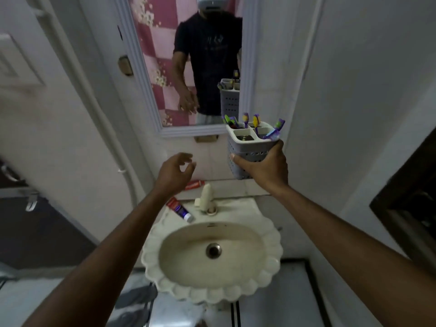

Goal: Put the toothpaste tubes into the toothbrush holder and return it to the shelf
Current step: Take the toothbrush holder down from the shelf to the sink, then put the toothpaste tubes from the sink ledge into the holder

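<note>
A: What has the right hand [264,167] got?

B: The toothbrush holder [250,147], a grey perforated tub with four compartments on top. The fingers are wrapped round its lower half, thumb across the front, and it is held upright in the air, clear of the shelf [236,187] that runs below the hand.

A: Anything in it?

B: Toothbrushes [256,121], purple, yellow and green, stand in the compartments away from the palm; the front-left compartment looks free of brushes. I see no tube inside.

A: And the left hand [175,172]?

B: Holding nothing. The fingers are loosely curled and apart, palm turned toward the wall, hovering well to the left of the holder.

A: Where are the toothpaste tubes?

B: Both lie just beneath the left hand. The red tube [194,185] rests on the shelf, partly hidden under the wrist. The red and blue tube [180,210] lies at a slant on the back rim of the sink [212,291], its white cap pointing toward the basin.

A: What sits between the two hands?

B: Lower down, the cream tap [205,195], right of the slanted tube. Above the left hand hangs the mirror [188,67], where the holder shows again at its right edge.
</note>
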{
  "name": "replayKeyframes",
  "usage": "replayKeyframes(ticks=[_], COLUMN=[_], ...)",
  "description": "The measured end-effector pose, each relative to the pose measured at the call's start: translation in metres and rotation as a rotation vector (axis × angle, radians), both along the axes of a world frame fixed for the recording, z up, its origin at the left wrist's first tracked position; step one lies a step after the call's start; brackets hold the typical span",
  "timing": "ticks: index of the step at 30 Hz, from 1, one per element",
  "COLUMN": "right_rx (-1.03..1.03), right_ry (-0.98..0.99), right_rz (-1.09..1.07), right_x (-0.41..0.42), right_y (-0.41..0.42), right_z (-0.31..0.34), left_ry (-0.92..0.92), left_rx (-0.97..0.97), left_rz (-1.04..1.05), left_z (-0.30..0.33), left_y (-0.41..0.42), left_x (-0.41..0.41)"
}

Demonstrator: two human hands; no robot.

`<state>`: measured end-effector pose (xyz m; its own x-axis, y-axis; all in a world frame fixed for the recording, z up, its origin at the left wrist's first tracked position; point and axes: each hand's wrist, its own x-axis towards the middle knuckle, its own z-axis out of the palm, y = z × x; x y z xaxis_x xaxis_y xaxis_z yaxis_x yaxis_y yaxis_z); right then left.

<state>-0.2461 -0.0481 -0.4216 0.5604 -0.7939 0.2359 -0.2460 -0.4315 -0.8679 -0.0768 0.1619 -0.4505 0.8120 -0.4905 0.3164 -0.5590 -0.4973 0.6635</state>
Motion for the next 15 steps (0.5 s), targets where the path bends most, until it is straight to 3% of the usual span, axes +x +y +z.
replayKeyframes(ticks=[6,10,15], right_rx=[0.109,0.19,0.286], right_ry=[0.097,0.179,0.229], right_rz=[-0.004,0.003,-0.055], right_x=[0.022,0.031,0.041], right_y=[0.012,0.02,0.033], right_z=[-0.087,-0.135,-0.18], left_ry=[0.223,0.153,-0.011], left_rx=[0.395,0.709,0.912], left_rz=[-0.074,-0.178,-0.284], left_z=[-0.115,-0.159,-0.202], left_y=[0.03,0.032,0.03], left_x=[0.04,0.065,0.097])
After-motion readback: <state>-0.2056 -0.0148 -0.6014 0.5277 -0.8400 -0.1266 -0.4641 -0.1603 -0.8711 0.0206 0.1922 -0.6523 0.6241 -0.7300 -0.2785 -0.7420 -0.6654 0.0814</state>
